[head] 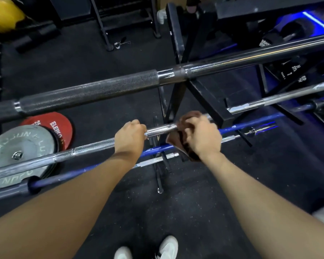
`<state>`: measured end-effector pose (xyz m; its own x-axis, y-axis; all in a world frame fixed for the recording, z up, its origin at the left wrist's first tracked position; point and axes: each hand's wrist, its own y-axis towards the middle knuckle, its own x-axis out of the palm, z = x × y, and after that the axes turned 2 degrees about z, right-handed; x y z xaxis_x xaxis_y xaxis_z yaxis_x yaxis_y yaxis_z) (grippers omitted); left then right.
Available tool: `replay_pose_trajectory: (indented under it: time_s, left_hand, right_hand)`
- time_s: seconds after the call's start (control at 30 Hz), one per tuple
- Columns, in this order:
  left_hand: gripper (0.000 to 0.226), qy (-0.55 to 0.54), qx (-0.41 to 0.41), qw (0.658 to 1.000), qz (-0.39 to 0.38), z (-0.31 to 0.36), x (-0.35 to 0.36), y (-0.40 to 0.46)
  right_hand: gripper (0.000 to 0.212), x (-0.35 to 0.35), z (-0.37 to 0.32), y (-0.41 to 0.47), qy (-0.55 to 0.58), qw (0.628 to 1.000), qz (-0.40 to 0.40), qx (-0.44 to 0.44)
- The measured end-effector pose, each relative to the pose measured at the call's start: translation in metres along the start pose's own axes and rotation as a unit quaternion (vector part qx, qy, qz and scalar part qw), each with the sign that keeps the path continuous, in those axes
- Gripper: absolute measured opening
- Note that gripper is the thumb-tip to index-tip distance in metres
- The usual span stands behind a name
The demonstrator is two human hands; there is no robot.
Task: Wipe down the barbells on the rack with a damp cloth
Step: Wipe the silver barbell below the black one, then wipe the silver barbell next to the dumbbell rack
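Gripping the chrome steel barbell (94,148) on the black rack (204,101), left hand (129,136) curled round it; right hand (202,136) clutching a brown cloth (178,141) against the bar.

We see a brown cloth (178,143) against a shiny chrome bar (161,128). Below runs a blue bar (251,125). The top bar (90,91) is dark grey with a fine cross-hatched knurl pattern. The rack (178,101) is black. One plate (24,141) is grey, another plate (64,126) red with white lettering. A yellow ball (2,15) sits above speckled black floor (185,202). The shoes (168,248) are white.
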<state>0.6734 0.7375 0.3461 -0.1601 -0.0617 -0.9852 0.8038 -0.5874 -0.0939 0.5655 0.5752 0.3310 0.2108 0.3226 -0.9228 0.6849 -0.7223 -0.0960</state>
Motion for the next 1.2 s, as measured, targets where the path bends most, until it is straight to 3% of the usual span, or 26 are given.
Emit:
replay_pose_trajectory:
  time_s: [0.07,0.17,0.27,0.5,0.73,0.97,1.13,1.2]
  left_hand:
    - [0.016,-0.003,0.003,1.000,-0.001,-0.001,0.001,0.000]
    - [0.016,0.004,0.007,1.000,-0.006,-0.001,0.003,0.001]
    - [0.018,0.013,0.001,0.999,-0.031,0.000,-0.003,0.000]
    - [0.028,-0.156,0.001,0.987,-0.034,0.045,-0.019,-0.033]
    - [0.041,-0.175,0.022,0.983,-0.048,0.127,-0.004,-0.035]
    - [0.032,-0.147,-0.072,0.986,0.023,0.190,0.014,-0.007]
    - [0.043,-0.164,-0.120,0.976,0.080,0.193,0.021,0.007]
    - [0.044,-0.173,-0.143,0.971,0.084,0.190,0.023,0.011]
  right_hand:
    - [0.038,-0.010,0.013,0.007,0.015,0.999,0.003,0.050]
    - [0.043,-0.019,0.018,0.011,0.077,0.996,-0.004,0.043]
    - [0.033,-0.033,0.014,0.002,0.033,0.995,0.002,0.096]
    - [0.032,-0.060,0.033,-0.022,0.086,0.985,0.044,0.144]
    - [0.033,-0.081,0.068,-0.005,0.068,0.995,0.022,0.075]
    - [0.029,-0.103,0.095,0.049,0.082,0.996,0.016,-0.025]
    - [0.037,-0.090,0.082,0.064,0.070,0.991,0.045,-0.108]
    - [0.044,-0.075,0.079,0.065,0.062,0.985,0.009,-0.159]
